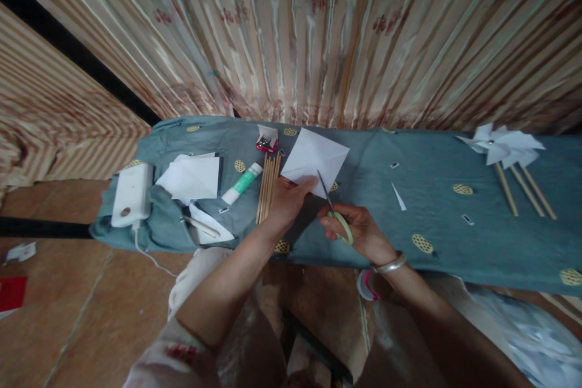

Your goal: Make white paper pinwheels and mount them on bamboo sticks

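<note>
My left hand [287, 200] pinches the near corner of a white paper square [313, 157] with diagonal creases, held over the blue-grey cloth of the table [436, 218]. My right hand [357, 230] grips scissors [334, 212] with pale green handles. Their blades point up into the paper's lower edge. A silver bangle sits on my right wrist.
Beside my left hand lie several wooden sticks [267, 188], a glue tube [242, 184], a small red stapler [266, 140], a stack of white paper [191, 177] and a white device [131, 194] with a cord. Finished paper pinwheels [502, 147] on sticks lie far right. Striped curtain behind.
</note>
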`<state>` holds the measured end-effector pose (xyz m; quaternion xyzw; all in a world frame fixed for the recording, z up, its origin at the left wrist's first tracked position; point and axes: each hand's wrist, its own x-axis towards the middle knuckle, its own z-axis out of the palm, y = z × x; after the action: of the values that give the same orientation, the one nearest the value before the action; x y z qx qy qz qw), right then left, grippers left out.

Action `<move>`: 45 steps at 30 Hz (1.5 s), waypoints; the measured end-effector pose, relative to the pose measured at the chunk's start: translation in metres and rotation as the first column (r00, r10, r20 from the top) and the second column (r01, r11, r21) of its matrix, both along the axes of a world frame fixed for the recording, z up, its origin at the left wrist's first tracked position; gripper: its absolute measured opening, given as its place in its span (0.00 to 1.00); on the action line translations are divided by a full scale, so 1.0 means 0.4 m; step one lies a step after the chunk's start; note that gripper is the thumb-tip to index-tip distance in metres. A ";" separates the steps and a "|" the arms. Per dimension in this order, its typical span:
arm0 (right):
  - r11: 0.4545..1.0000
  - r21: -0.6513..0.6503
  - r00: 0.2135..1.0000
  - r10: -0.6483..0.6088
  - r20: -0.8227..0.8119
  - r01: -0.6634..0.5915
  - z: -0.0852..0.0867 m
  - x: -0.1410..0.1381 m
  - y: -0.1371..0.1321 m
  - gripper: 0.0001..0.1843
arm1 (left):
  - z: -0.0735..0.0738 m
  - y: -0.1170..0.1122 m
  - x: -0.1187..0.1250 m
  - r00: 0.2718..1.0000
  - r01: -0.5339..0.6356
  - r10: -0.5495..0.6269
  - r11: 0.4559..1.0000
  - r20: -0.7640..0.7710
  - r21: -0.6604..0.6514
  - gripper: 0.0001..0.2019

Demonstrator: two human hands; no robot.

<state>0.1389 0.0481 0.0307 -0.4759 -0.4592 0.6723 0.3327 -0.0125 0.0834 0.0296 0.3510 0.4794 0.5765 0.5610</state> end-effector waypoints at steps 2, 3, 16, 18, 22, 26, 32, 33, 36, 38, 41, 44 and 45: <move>1.000 -0.013 1.000 -0.003 -0.004 0.003 0.002 0.000 0.001 0.23 | -0.003 0.001 0.000 1.000 -0.002 0.001 1.000 0.006 0.004 0.09; 1.000 -0.013 1.000 -0.003 -0.003 0.003 0.002 0.000 0.001 0.23 | -0.004 0.001 0.000 1.000 -0.002 0.001 1.000 0.011 0.010 0.09; 0.999 0.026 0.999 0.019 0.030 -0.020 0.001 0.005 0.003 0.23 | 0.007 0.000 0.003 1.000 0.002 -0.003 1.000 0.014 0.011 0.09; 0.999 0.029 1.000 0.015 0.024 -0.015 -0.003 0.005 0.004 0.23 | 0.007 0.000 0.004 1.000 0.011 -0.011 1.000 0.016 0.005 0.08; 0.999 0.045 1.000 0.013 0.023 -0.014 -0.009 0.004 0.004 0.23 | 0.004 -0.001 0.003 1.000 0.016 -0.016 1.000 0.022 -0.015 0.09; 0.999 0.040 1.000 0.001 0.021 -0.002 -0.009 0.004 0.003 0.24 | -0.002 -0.001 0.002 1.000 0.006 -0.006 1.000 0.023 -0.018 0.09; 1.000 0.022 0.999 -0.005 0.034 0.004 0.000 0.001 0.004 0.24 | 0.000 -0.004 0.001 0.999 0.004 -0.003 1.000 0.039 -0.022 0.09; 1.000 0.014 0.999 -0.010 0.032 0.010 0.000 0.001 0.004 0.24 | 0.000 -0.004 0.002 0.999 0.005 -0.004 1.000 0.048 -0.020 0.09; 1.000 0.007 0.999 -0.022 0.030 0.022 0.001 0.000 0.004 0.25 | 0.002 -0.005 0.004 0.997 0.007 -0.007 1.000 0.073 -0.009 0.09; 1.000 0.009 0.999 0.003 0.032 -0.003 0.002 0.001 0.003 0.25 | 0.002 -0.003 0.005 0.998 0.000 -0.001 1.000 0.068 0.007 0.08; 0.996 0.000 0.995 0.085 0.052 -0.086 0.005 0.005 0.001 0.26 | -0.001 0.005 -0.001 0.998 -0.025 0.023 0.999 0.059 0.033 0.06; 0.990 -0.013 0.986 0.144 0.079 -0.144 0.009 0.015 -0.001 0.27 | -0.002 0.021 -0.019 0.998 -0.061 0.059 0.998 0.036 0.034 0.07; 0.988 -0.013 0.985 0.152 0.086 -0.152 0.009 0.019 -0.001 0.27 | -0.002 0.026 -0.027 0.997 -0.073 0.072 0.997 0.025 0.024 0.07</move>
<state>0.1466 0.0476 0.0343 -0.4694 -0.5060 0.6759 0.2585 -0.0231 0.0937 0.0287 0.3335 0.4778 0.6064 0.5410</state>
